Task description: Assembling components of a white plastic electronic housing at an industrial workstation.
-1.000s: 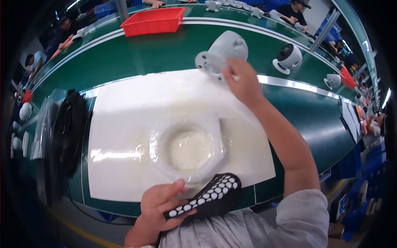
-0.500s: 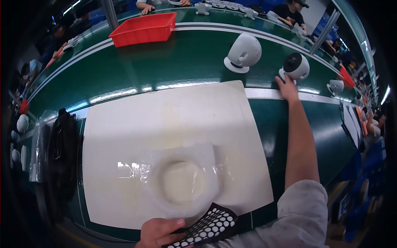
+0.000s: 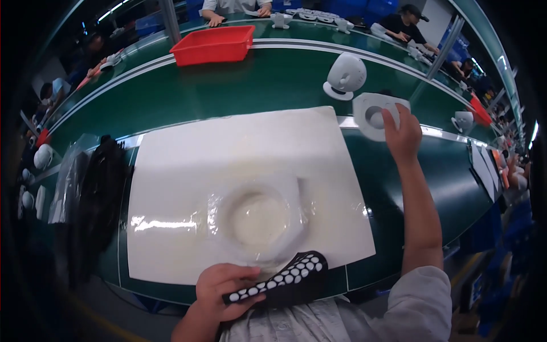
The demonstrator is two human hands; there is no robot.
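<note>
A mat (image 3: 239,165) lies on the near table (image 3: 399,188), with a ring-shaped piece in clear wrap (image 3: 256,219) resting on its near middle. At the mat's near edge the left hand (image 3: 222,290) holds a dotted pad (image 3: 285,279) just before the ring; the right hand (image 3: 401,134) grips a round housing (image 3: 373,117) at the mat's far right corner. Behind it a domed part (image 3: 345,75) sits on the conveyor belt (image 3: 239,85), a tray (image 3: 213,44) stands further back to the left, and what may be bagged stock (image 3: 85,194) lies left of the mat.

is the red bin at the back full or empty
Cannot tell: the red plastic bin sits far back on the green belt, and only its outer wall and rim show.
</note>
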